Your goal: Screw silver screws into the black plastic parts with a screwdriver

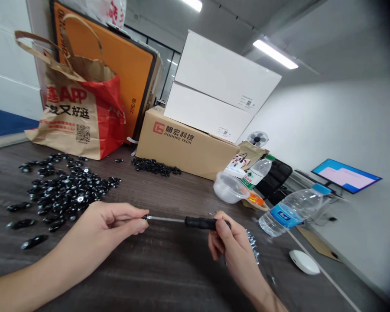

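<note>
Between thumb and fingers, my left hand (117, 223) pinches a small black part (145, 217), mostly hidden by the fingertips. My right hand (229, 240) is closed round the black handle of a screwdriver (201, 223). The metal shaft points left, and its tip meets the black part. Left of my left hand lies a large pile of small black parts (65, 190) on the dark wooden table (143, 273). Silvery screws (252, 247) show beside and partly behind my right hand.
Behind are a paper bag (81, 108), a cardboard box (185, 147) under white boxes (221, 78), and a smaller black pile (156, 167). To the right stand a clear plastic bowl (229, 188), a water bottle (289, 212), and a white mouse (304, 261).
</note>
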`<action>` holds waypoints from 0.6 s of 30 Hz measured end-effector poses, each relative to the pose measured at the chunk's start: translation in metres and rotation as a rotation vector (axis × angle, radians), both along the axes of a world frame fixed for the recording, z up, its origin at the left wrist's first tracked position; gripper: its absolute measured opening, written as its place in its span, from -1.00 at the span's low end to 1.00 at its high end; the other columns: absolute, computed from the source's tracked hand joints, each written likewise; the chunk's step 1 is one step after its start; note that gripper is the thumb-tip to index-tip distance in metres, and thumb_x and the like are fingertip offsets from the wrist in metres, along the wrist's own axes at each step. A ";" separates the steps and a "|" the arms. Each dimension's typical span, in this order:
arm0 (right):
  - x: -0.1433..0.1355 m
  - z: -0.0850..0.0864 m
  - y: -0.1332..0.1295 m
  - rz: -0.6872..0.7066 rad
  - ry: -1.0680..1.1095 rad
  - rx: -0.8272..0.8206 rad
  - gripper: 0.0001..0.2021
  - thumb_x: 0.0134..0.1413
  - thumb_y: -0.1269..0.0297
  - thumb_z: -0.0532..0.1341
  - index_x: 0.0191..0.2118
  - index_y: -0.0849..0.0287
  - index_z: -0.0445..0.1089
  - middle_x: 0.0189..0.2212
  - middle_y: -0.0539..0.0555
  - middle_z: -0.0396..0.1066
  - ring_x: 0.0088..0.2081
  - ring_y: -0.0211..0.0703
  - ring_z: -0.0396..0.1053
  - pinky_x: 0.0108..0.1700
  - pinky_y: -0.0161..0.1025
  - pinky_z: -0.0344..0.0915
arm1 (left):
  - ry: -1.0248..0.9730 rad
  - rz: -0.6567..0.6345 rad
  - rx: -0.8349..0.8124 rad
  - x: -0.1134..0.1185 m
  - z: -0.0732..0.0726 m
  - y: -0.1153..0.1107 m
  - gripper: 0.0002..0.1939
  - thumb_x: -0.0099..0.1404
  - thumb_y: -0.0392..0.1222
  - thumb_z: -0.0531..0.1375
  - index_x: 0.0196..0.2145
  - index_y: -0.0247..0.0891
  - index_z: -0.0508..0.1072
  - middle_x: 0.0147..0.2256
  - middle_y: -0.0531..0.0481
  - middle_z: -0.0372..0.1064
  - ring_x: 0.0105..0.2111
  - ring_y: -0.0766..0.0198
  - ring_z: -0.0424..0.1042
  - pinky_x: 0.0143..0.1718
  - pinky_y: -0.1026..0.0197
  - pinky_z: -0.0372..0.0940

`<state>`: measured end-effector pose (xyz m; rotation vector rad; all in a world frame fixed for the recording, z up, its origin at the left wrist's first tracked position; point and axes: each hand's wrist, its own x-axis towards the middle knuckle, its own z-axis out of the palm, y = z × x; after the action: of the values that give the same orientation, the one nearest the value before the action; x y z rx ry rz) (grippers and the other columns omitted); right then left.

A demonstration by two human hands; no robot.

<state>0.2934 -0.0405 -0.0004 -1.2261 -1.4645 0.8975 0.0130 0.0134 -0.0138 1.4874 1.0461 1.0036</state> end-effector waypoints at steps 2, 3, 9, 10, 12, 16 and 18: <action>0.000 0.001 0.000 0.035 -0.007 -0.023 -0.68 0.34 -0.07 0.09 -0.28 0.07 0.20 -0.59 -0.14 0.20 -0.55 -0.27 0.17 -0.47 -0.31 0.09 | -0.001 0.004 -0.001 0.000 0.000 0.001 -0.83 0.14 -0.06 0.36 -0.30 -0.09 0.69 -0.41 0.07 0.67 -0.40 0.20 0.59 -0.38 0.31 0.42; 0.000 0.001 0.000 0.049 -0.011 -0.027 -0.72 0.34 -0.06 0.10 -0.20 0.06 0.22 -0.53 -0.11 0.27 -0.48 -0.24 0.21 -0.41 -0.29 0.14 | -0.005 0.008 -0.002 0.000 0.000 0.001 -0.84 0.14 -0.06 0.36 -0.31 -0.09 0.69 -0.41 0.07 0.66 -0.40 0.20 0.59 -0.38 0.31 0.42; 0.004 0.002 0.002 0.005 -0.027 0.028 -0.65 0.35 -0.04 0.10 -0.38 0.09 0.20 -0.65 -0.16 0.10 -0.58 -0.28 0.04 -0.48 -0.28 -0.01 | -0.016 -0.014 -0.048 0.001 0.000 -0.001 -0.83 0.15 -0.06 0.35 -0.29 -0.08 0.69 -0.38 0.07 0.67 -0.37 0.20 0.60 -0.37 0.32 0.41; 0.005 0.002 0.002 0.020 -0.023 0.021 -0.63 0.35 -0.06 0.09 -0.39 0.09 0.19 -0.65 -0.16 0.10 -0.58 -0.28 0.05 -0.48 -0.28 -0.01 | -0.019 -0.013 -0.060 0.002 0.000 -0.001 -0.83 0.15 -0.06 0.35 -0.29 -0.07 0.69 -0.38 0.07 0.67 -0.37 0.20 0.60 -0.37 0.33 0.41; 0.005 0.002 0.000 0.062 -0.013 -0.012 -0.68 0.33 -0.06 0.10 -0.29 0.08 0.22 -0.58 -0.12 0.20 -0.52 -0.25 0.13 -0.43 -0.27 0.05 | -0.025 -0.008 -0.076 0.002 0.000 0.000 -0.83 0.14 -0.07 0.36 -0.29 -0.08 0.68 -0.39 0.07 0.67 -0.38 0.21 0.60 -0.38 0.34 0.40; 0.004 0.002 -0.001 0.030 -0.027 0.001 -0.76 0.33 -0.01 0.14 -0.17 0.06 0.23 -0.54 -0.12 0.24 -0.48 -0.24 0.16 -0.40 -0.28 0.09 | -0.037 0.000 -0.072 0.003 0.001 0.001 -0.82 0.12 -0.06 0.37 -0.30 -0.09 0.68 -0.40 0.06 0.67 -0.40 0.22 0.59 -0.40 0.34 0.40; 0.004 0.002 0.000 -0.006 -0.058 0.036 -0.67 0.35 -0.03 0.10 -0.35 0.09 0.22 -0.63 -0.15 0.14 -0.57 -0.28 0.08 -0.47 -0.28 0.03 | -0.041 -0.007 -0.075 0.003 0.001 0.000 -0.82 0.12 -0.05 0.36 -0.30 -0.09 0.68 -0.40 0.06 0.67 -0.40 0.21 0.59 -0.39 0.34 0.40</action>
<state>0.2974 -0.0408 0.0012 -1.2381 -1.5166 0.8340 0.0158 0.0137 -0.0125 1.4028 1.0379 0.9756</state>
